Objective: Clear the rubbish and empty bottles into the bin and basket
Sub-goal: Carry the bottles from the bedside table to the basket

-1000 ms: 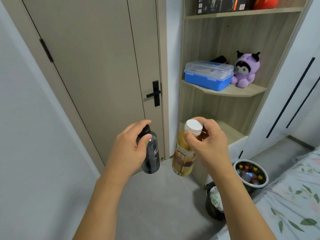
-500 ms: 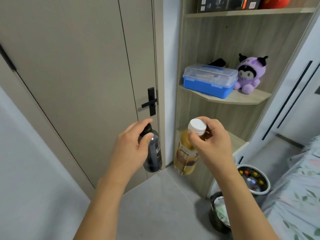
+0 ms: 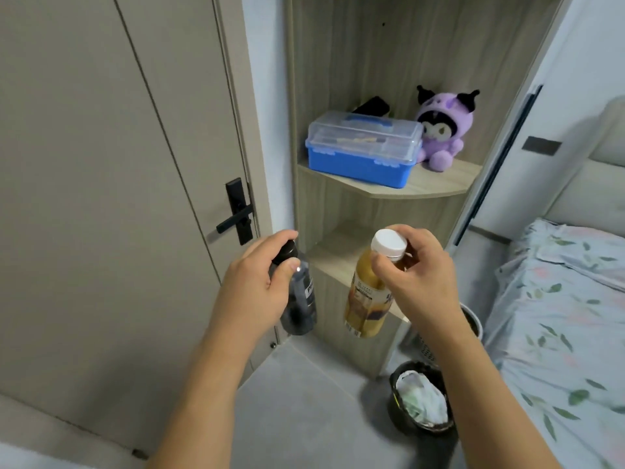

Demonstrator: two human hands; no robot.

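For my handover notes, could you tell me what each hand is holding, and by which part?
The left hand grips the dark bottle at its neck; the right hand pinches the amber bottle just below its white cap.

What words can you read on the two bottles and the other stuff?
"PI": white letters on the dark bottle held by the left hand; the rest is cut off.
Orange bottle in the right hand: label print and barcode are too blurred to read.
Blue box and purple plush toy: no words visible.
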